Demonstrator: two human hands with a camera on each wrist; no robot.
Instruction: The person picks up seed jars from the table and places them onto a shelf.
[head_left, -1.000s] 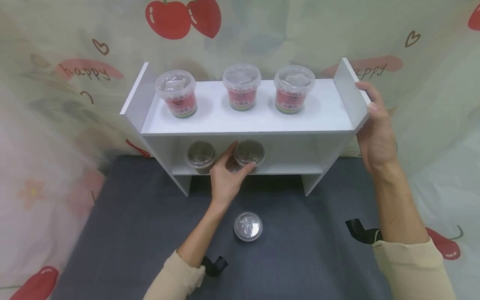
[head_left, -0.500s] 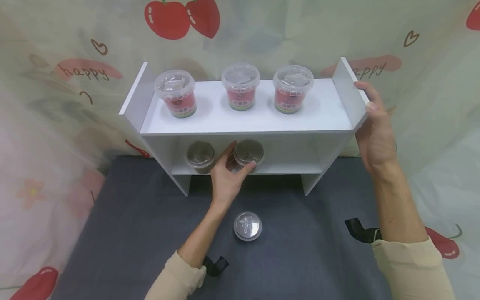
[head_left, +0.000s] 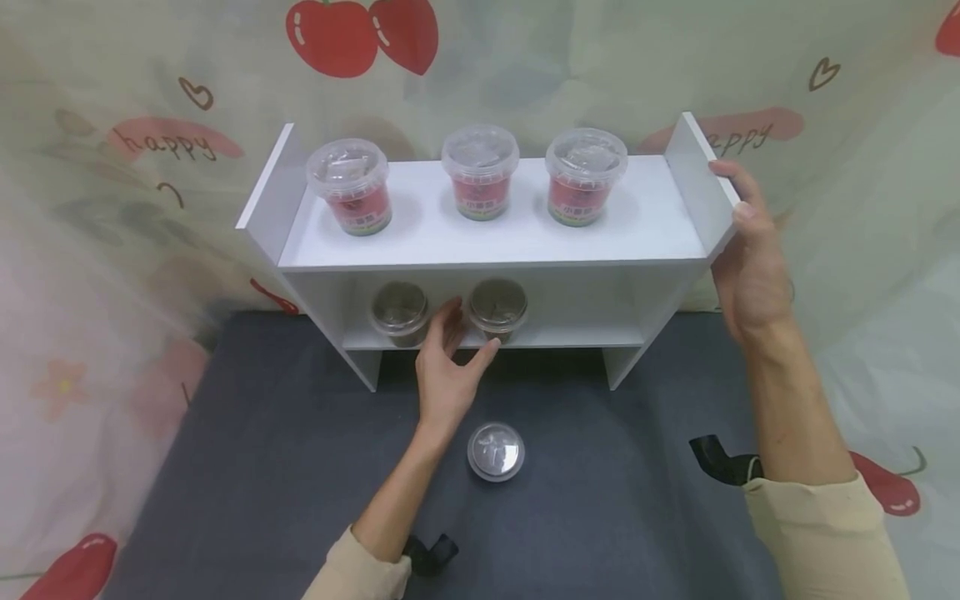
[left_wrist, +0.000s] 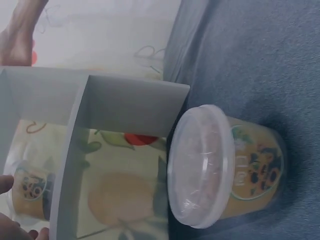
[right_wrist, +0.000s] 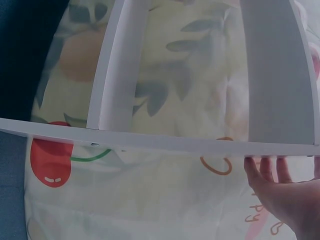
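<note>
My left hand (head_left: 447, 377) is at the front of the lower shelf, thumb and fingers spread, between two lidded plastic tubs. The right-hand tub (head_left: 498, 302) stands upright in the curve of the hand, with a gap at the thumb. Close to the fingers on the other side is the left tub (head_left: 401, 308). In the left wrist view, fingers (left_wrist: 6, 183) show beside a tan-labelled tub (left_wrist: 31, 192). My right hand (head_left: 752, 262) holds the right side panel of the white shelf unit (head_left: 495, 242), its fingers against the outer face in the right wrist view.
Three red-labelled lidded tubs stand on the upper board: left (head_left: 358, 196), middle (head_left: 481, 179) and right (head_left: 582, 183). One more lidded tub (head_left: 496, 452) stands on the dark grey cloth (head_left: 300, 467) before the unit. A patterned curtain (head_left: 525, 67) hangs behind.
My left hand has let go of the right-hand tub on the lower shelf and drawn back slightly toward me. That tub stays in place. My right hand keeps its hold on the panel.
</note>
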